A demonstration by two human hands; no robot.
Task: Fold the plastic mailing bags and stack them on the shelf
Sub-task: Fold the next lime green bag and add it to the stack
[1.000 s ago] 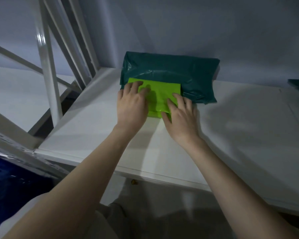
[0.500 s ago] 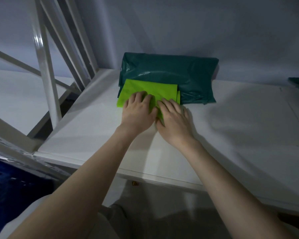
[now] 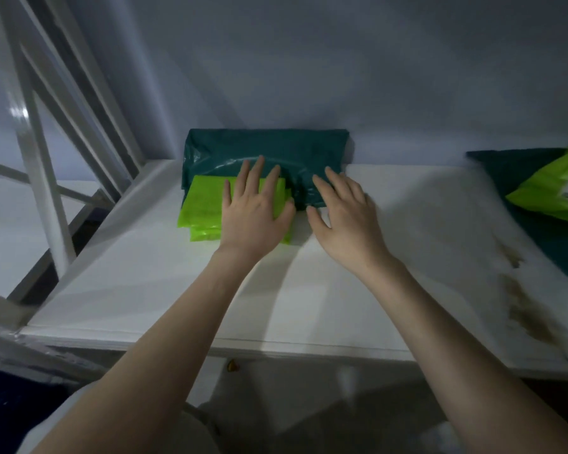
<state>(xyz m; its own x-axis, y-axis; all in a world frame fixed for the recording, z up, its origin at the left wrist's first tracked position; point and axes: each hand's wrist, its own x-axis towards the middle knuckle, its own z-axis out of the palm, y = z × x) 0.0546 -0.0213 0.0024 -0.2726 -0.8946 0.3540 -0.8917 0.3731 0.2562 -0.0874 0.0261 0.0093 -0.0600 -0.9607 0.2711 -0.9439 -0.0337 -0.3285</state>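
A folded lime-green mailing bag (image 3: 201, 208) lies on the white shelf (image 3: 309, 296), its far edge overlapping a dark green folded bag (image 3: 269, 147) that sits against the back wall. My left hand (image 3: 253, 213) rests flat on the lime bag's right half, fingers spread and reaching onto the dark green one. My right hand (image 3: 343, 216) hovers or lies flat just to the right, fingers apart over the dark bag's near right corner, holding nothing.
At the far right of the shelf lie another lime-green bag (image 3: 553, 191) and a dark green bag (image 3: 518, 162) beneath it. A brown stain (image 3: 518, 306) marks the shelf's right side. White metal struts (image 3: 40, 178) rise at the left.
Both hands have opened flat and spread apart. The left hand slid forward over the lime bag; the right hand moved off it to the right. The view shifted, showing the bags at far right.
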